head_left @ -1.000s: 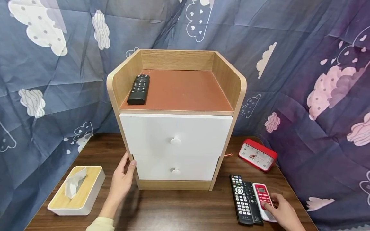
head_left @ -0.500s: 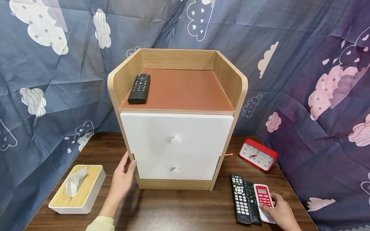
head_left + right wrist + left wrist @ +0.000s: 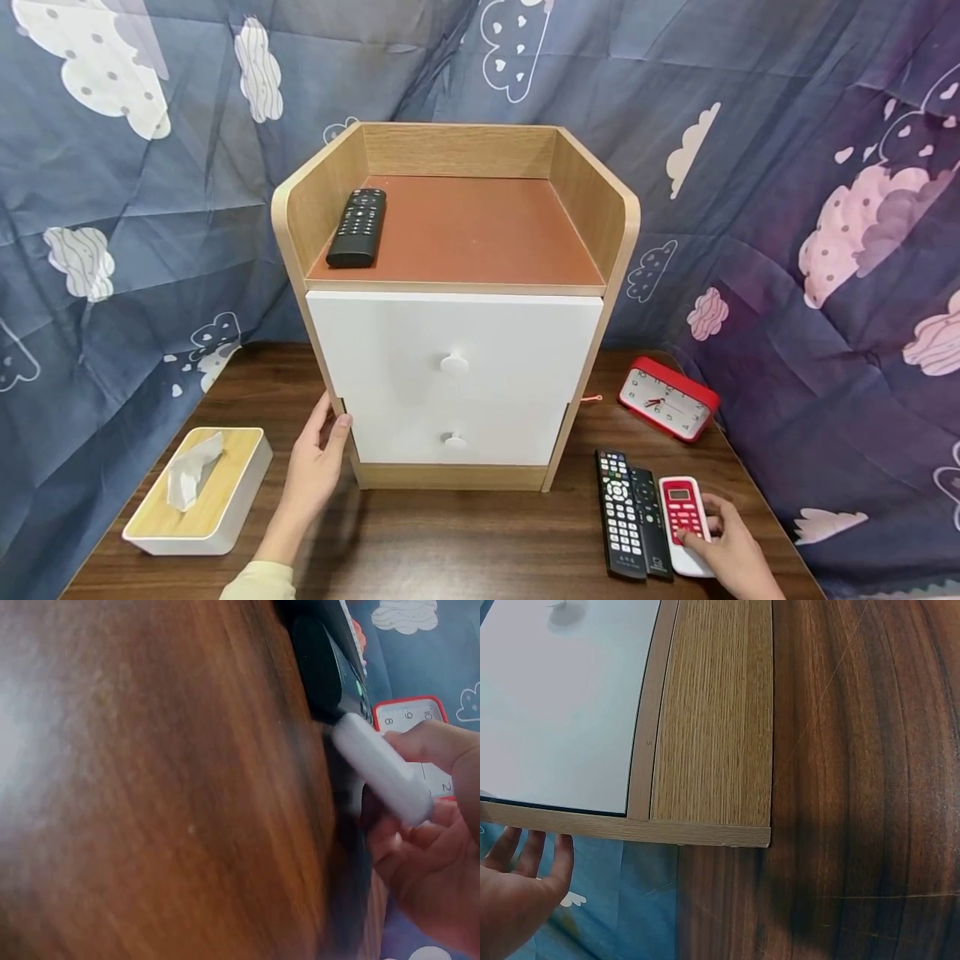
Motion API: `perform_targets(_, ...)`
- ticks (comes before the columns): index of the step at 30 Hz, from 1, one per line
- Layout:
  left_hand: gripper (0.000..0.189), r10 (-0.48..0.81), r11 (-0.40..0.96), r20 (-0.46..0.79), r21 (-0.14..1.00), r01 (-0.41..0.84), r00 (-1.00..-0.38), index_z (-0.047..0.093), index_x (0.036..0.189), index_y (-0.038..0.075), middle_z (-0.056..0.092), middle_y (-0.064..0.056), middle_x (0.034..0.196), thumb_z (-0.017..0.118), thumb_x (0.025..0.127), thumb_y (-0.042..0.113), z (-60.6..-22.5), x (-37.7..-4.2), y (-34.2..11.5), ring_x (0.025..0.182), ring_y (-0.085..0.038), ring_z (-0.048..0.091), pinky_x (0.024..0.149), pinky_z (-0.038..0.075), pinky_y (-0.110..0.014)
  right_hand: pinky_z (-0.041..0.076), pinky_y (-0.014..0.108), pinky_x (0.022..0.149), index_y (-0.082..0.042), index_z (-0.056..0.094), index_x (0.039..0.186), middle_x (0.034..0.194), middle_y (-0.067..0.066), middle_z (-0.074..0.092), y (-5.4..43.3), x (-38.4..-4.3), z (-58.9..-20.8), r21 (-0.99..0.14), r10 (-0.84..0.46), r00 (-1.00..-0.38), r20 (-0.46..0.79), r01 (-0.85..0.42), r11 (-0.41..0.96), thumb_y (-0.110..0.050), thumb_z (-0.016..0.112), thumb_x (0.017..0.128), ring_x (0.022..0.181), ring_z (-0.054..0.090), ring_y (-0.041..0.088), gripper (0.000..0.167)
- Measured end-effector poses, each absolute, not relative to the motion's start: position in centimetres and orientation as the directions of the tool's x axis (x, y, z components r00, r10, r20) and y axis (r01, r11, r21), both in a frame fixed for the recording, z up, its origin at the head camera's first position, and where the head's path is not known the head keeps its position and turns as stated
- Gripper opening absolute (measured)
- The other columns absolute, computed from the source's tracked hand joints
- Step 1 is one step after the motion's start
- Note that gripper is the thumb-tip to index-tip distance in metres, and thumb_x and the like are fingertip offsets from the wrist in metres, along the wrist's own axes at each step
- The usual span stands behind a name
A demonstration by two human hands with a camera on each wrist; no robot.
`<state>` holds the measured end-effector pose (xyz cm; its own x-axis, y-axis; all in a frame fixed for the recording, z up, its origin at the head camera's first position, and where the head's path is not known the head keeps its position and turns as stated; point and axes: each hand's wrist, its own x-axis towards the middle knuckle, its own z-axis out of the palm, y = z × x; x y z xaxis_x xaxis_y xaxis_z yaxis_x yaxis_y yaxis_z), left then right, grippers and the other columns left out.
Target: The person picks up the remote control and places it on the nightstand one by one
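My left hand (image 3: 313, 462) touches the left side panel of a small wooden cabinet (image 3: 453, 477) with two white drawer fronts. Its fingertips (image 3: 564, 844) meet the outer face of that panel in the left wrist view. At the table's right, my right hand (image 3: 731, 546) grips a white air-conditioner remote (image 3: 681, 527) with a red keypad, thumb on top and fingers underneath. The right wrist view shows this remote (image 3: 382, 769) tilted, close beside the black remotes. A long black remote (image 3: 621, 517) and a narrower black remote (image 3: 651, 525) lie side by side to its left.
Another black remote (image 3: 357, 227) lies on the cabinet's brown top, near its left wall. A red alarm clock (image 3: 667, 400) stands behind the right-hand remotes. At left sits a tissue box (image 3: 202, 492) with a wooden lid. Blue cloud-print cloth hangs behind the table.
My right hand has brought the white remote slightly left, straighter and snug against the narrow black one, whose lower end has shifted left with the long remote's. My left hand stays at the cabinet.
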<state>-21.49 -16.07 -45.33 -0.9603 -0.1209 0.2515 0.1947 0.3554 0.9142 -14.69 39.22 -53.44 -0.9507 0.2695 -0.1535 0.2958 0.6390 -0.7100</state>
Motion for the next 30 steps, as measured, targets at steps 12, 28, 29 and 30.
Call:
perform_targets(12,0.056,-0.118,0.354,0.269,0.911,0.213,-0.956,0.029,0.157,0.012,0.045,-0.022,0.148,0.047,0.106,0.026,-45.3,-21.4,-16.1,0.131,-0.031,0.046,0.089,0.031,0.001,0.052,0.019,0.06,0.012,0.028,0.141,0.09,-0.007,0.066,37.3,-13.7,-50.6,-0.867,0.26,-0.953,0.156,-0.006,0.499,0.003,0.07,0.088,0.077,0.063,-0.003,0.068)
perform_targets(28,0.056,-0.11,0.353,0.262,0.912,0.209,-0.959,0.028,0.157,0.013,0.044,-0.022,0.149,0.047,0.106,0.027,-45.4,-21.6,-16.2,0.132,-0.033,0.045,0.091,0.031,-0.001,0.056,0.02,0.068,0.004,0.037,0.148,0.116,0.009,0.062,28.3,-10.3,-33.8,-0.832,0.084,-0.828,0.554,-0.551,0.06,0.031,0.054,0.081,0.093,0.067,0.011,0.074)
perform_targets(29,0.056,-0.111,0.353,0.264,0.912,0.21,-0.958,0.029,0.157,0.013,0.044,-0.022,0.149,0.047,0.106,0.027,-45.4,-21.6,-16.2,0.132,-0.033,0.045,0.091,0.031,-0.001,0.056,0.021,0.067,0.004,0.036,0.148,0.116,0.011,0.062,27.7,-10.1,-32.9,-0.824,0.059,-0.822,0.567,-0.565,0.045,0.032,0.053,0.081,0.091,0.068,0.013,0.075)
perform_targets(30,0.056,-0.11,0.35,0.264,0.912,0.211,-0.958,0.029,0.157,0.013,0.044,-0.023,0.149,0.047,0.106,0.027,-45.4,-21.6,-16.2,0.132,-0.033,0.045,0.091,0.031,-0.002,0.057,0.022,0.065,0.003,0.036,0.148,0.116,0.011,0.062,27.1,-10.1,-31.9,-0.815,0.033,-0.815,0.579,-0.577,0.043,0.031,0.054,0.08,0.09,0.068,0.014,0.075)
